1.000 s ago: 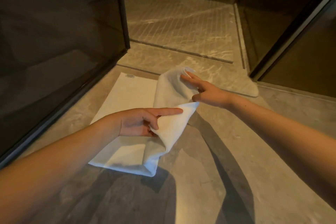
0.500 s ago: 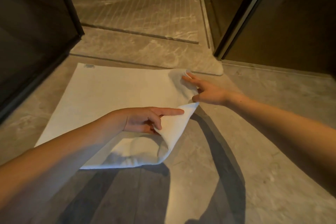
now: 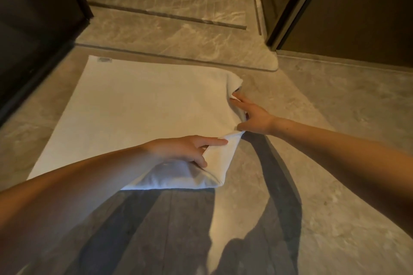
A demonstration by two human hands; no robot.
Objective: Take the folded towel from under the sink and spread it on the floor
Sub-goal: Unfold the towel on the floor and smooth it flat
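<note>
While towel (image 3: 138, 114) lies on floor (image 3: 335, 107), left hand (image 3: 185, 147), right hand (image 3: 252, 116) grip pinching its right edge.

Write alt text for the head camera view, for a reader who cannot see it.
Two bare hands spread a white cloth towel on a grey marbled stone floor: the left hand pinches its near right edge, the right hand holds the far right corner. Most of the towel lies flat; the right edge is lifted.
</note>
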